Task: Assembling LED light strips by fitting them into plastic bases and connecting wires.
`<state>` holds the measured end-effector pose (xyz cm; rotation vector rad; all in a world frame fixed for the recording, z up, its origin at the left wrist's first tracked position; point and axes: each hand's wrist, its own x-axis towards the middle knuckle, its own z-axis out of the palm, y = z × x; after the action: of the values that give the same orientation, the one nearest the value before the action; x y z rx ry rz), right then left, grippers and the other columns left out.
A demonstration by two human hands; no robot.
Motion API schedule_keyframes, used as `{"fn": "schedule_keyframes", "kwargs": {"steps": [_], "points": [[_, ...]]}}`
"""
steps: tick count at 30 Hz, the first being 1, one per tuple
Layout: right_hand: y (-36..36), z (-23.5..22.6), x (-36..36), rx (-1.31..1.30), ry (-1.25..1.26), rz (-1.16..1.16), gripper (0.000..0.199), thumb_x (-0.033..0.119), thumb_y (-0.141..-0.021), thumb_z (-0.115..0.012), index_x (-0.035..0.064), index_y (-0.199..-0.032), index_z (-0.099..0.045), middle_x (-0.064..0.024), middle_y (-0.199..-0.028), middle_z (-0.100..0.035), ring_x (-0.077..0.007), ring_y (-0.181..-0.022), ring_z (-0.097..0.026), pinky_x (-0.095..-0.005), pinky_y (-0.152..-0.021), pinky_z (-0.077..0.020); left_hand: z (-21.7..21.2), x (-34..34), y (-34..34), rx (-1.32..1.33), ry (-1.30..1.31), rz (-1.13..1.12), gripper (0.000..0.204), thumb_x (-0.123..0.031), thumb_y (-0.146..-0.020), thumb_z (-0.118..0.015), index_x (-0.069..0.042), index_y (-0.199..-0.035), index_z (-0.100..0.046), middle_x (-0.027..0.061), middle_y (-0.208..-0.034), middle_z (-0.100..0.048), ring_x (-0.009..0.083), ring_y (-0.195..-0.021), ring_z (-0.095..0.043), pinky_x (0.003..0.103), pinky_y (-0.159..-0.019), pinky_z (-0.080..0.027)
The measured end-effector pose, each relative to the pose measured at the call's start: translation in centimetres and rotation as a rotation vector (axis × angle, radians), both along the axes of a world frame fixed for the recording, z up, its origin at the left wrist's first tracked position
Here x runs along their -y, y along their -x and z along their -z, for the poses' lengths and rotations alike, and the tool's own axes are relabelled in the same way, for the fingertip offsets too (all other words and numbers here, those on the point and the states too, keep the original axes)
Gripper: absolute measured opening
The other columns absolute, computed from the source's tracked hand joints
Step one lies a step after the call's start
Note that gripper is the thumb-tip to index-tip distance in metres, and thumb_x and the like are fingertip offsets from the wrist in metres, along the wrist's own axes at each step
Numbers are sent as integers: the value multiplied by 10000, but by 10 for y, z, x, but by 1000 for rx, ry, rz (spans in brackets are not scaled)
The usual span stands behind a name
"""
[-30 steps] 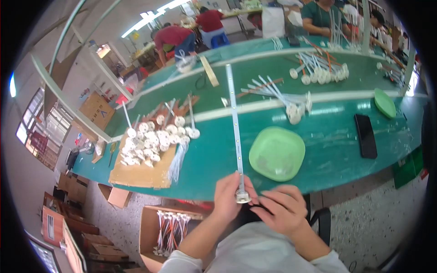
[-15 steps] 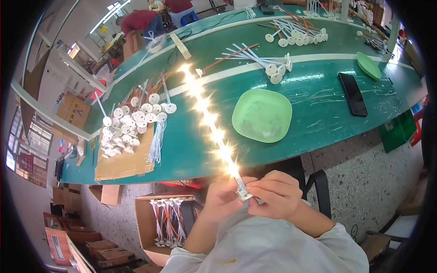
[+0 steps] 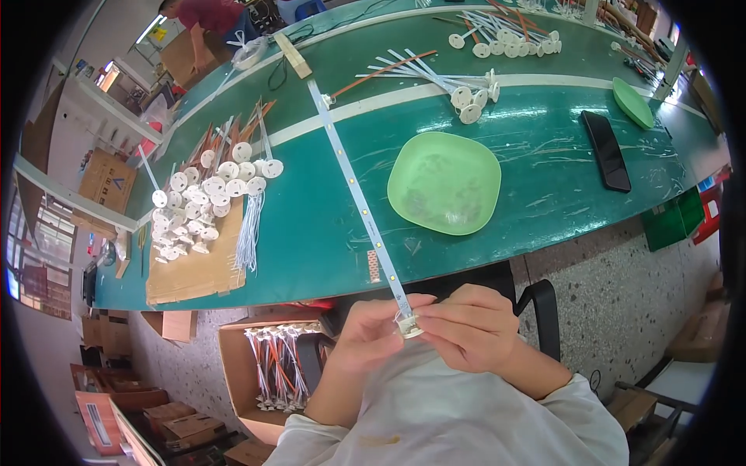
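A long, narrow LED light strip (image 3: 358,194) rises away from me over the table, its small yellow chips unlit. At its near end sits a round white cap (image 3: 409,329). My left hand (image 3: 365,330) pinches the cap from one side. From the other side, the fingers of my right hand (image 3: 470,326) are closed at the joint of cap and strip. Thin wires show there, but the fingertips hide the details. Left of the strip, many similar white-capped strips (image 3: 214,186) lie heaped partly on a flat cardboard sheet (image 3: 183,273).
A green plastic tray (image 3: 443,182) and a black phone (image 3: 606,151) lie on the green table (image 3: 536,210). More capped strips (image 3: 469,97) rest farther back. Below stands an open carton (image 3: 233,371) of strips, near a black chair armrest (image 3: 549,318). A person (image 3: 203,23) bends over at far left.
The strip was shining brightly half a second ago and is now dark. Both hands still hold its capped end, nearly in place. The view has shifted slightly.
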<state>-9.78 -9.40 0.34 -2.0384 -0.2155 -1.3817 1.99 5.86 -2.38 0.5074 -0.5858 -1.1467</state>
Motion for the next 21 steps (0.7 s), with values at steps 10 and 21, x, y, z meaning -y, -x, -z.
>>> {"fn": "schedule_keyframes", "kwargs": {"steps": [10,21], "points": [[-57,-50,82,-487,89,211,135,45,-714,-735,6,-840,-704,-118,-791,-704,-339,-746,-677,-369,-701,-543,-16,0,-21,361,-59,-128,566,21,-838,-623,119,-1372,-462,355,-1262,-566,468,-1097,-633,507,-919,-540],[-74,-41,114,-984,143,72,136,8,-695,-697,-13,-829,-706,-171,-804,-682,-297,-701,-665,-349,-656,-513,-13,-4,-28,213,-83,-101,606,-58,-855,-634,131,-1392,-424,392,-1260,-547,468,-1061,-649,517,-932,-522]]}}
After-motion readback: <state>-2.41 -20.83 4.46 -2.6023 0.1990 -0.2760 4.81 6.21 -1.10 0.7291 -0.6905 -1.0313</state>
